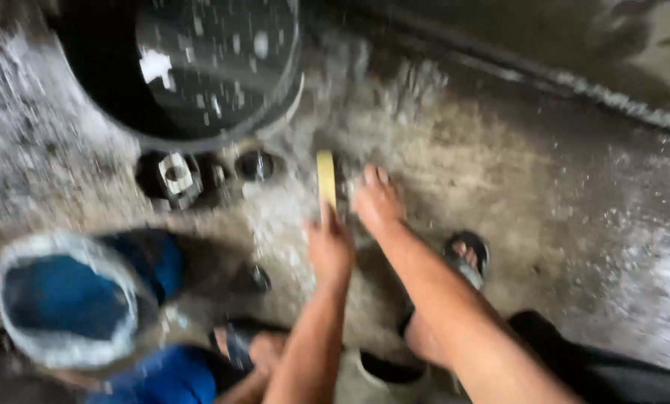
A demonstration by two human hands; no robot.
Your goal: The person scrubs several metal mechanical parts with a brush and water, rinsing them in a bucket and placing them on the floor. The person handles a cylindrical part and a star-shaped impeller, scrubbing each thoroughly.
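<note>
two bare hands reach down to a wet, gritty concrete floor: the left hand has its fingers closed around the lower end of a narrow yellow tool, which stands almost upright just beside the right hand. the right hand lies on the floor with the fingers stretched forward and close together, but the blur hides whether it holds something. behind the hands is a big dark round tub with some small metal parts before it, and at the left a blue bucket.
</note>
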